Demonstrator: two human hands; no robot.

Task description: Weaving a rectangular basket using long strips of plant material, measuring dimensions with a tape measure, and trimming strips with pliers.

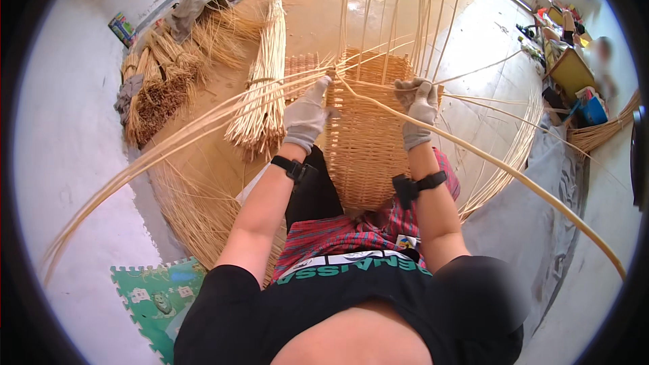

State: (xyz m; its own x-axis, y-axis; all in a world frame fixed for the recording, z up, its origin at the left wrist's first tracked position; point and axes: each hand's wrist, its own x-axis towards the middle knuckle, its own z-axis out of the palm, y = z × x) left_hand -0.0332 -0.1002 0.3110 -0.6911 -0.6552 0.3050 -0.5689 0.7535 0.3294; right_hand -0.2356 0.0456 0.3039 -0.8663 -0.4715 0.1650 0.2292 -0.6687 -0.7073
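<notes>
A tall woven wicker basket (368, 142) stands between my legs, with long upright stakes (424, 20) rising from its top. My left hand (307, 116), in a pale work glove, is closed at the basket's upper left corner, thumb pressed on wicker rods (182, 134) that sweep out to the left. My right hand (417, 105), also gloved, has its fingers curled on wicker strands at the upper right edge. A thicker rod (514, 170) runs from near my left fingers past my right wrist to the lower right. What lies inside the right fingers is partly hidden.
A pale bundle of wicker rods (270, 71) lies beyond my left hand, with brown bundles (162, 71) farther left. Loose rods (193, 206) spread by my left side; more curve along the right (517, 149). A green foam mat (155, 297) lies lower left. Clutter (571, 67) lines the right wall.
</notes>
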